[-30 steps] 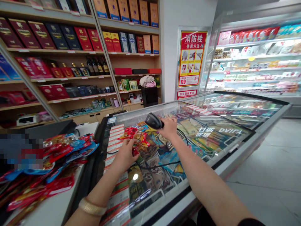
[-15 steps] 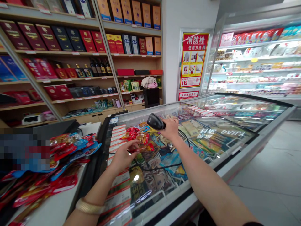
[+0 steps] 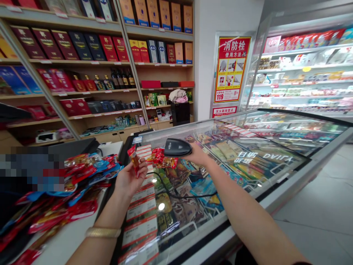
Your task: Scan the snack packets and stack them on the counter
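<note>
Between the thumb and fingers of my left hand (image 3: 131, 176) is a small red snack packet (image 3: 134, 161), held upright above the left end of the freezer's glass lid. My right hand (image 3: 197, 152) grips a black barcode scanner (image 3: 176, 147) whose head points left, toward the packet but apart from it. The scanner's handle is hidden in my fingers. Its black cable (image 3: 176, 196) loops over the glass. Below the scanner, several more red snack packets (image 3: 157, 155) lie in a small heap on the lid.
The chest freezer (image 3: 220, 224) has a glass lid with price labels (image 3: 142, 221) along its left end. On the white counter (image 3: 64, 239) at left lies a pile of red and blue snack packets (image 3: 91, 173). Shelves of boxed bottles (image 3: 79, 44) stand behind; a lit cooler (image 3: 309, 70) is at right.
My left hand has risen leftward from the heap and now holds a red packet. The scanner has turned in my right hand to point left, and the view has shifted slightly.
</note>
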Action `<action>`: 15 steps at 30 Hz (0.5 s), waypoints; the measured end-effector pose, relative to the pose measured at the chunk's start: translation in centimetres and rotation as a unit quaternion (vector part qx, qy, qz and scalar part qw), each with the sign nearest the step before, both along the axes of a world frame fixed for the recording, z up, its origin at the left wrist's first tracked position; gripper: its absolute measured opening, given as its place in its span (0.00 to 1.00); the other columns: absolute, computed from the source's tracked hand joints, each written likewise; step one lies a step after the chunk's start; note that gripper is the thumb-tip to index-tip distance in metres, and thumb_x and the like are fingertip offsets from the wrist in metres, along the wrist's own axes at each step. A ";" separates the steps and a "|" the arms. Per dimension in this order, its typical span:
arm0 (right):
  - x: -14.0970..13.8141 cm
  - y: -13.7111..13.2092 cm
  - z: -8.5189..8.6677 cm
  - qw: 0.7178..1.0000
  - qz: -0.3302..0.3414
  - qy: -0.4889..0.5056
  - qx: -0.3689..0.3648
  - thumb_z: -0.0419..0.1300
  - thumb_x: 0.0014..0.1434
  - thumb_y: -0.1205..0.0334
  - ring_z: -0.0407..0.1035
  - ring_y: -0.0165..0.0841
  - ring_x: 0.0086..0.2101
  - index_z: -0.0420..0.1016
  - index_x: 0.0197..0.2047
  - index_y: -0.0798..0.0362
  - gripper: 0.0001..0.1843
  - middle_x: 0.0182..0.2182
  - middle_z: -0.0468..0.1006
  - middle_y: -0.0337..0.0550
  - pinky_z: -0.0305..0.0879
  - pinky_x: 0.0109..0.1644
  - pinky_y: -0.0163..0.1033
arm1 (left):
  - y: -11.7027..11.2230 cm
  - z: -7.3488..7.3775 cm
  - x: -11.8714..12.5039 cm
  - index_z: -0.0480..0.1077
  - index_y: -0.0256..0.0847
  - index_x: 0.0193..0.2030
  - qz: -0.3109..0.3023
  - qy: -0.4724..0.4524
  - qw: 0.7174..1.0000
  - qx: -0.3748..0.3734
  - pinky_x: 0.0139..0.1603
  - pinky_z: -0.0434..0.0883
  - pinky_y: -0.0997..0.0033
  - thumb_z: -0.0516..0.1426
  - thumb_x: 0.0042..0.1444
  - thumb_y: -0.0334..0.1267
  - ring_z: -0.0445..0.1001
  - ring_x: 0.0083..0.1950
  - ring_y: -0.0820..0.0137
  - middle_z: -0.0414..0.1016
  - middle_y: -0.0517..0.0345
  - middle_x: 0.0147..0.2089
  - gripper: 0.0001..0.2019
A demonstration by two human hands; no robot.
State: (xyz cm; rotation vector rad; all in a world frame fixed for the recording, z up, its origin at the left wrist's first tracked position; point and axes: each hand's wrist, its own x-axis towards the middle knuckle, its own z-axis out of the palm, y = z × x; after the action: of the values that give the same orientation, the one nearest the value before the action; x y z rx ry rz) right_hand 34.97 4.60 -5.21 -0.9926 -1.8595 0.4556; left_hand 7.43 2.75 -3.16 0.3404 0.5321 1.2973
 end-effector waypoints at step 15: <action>-1.6 -0.5 0.4 0.989 0.123 0.071 -0.046 0.74 0.43 0.45 0.77 0.40 0.40 0.85 0.39 0.53 0.24 0.33 0.85 0.39 0.73 0.53 0.43 | 0.0 -0.1 0.4 0.70 0.36 0.36 -0.005 0.045 0.999 -0.006 0.18 0.58 0.86 0.48 0.63 0.23 0.63 0.25 0.79 0.66 0.56 0.31 0.12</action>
State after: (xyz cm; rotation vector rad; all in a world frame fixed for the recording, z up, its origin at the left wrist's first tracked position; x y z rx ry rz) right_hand 33.38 4.09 -4.81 -0.7723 -1.8520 0.7467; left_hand 7.84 2.72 -3.28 0.3926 0.6140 1.2728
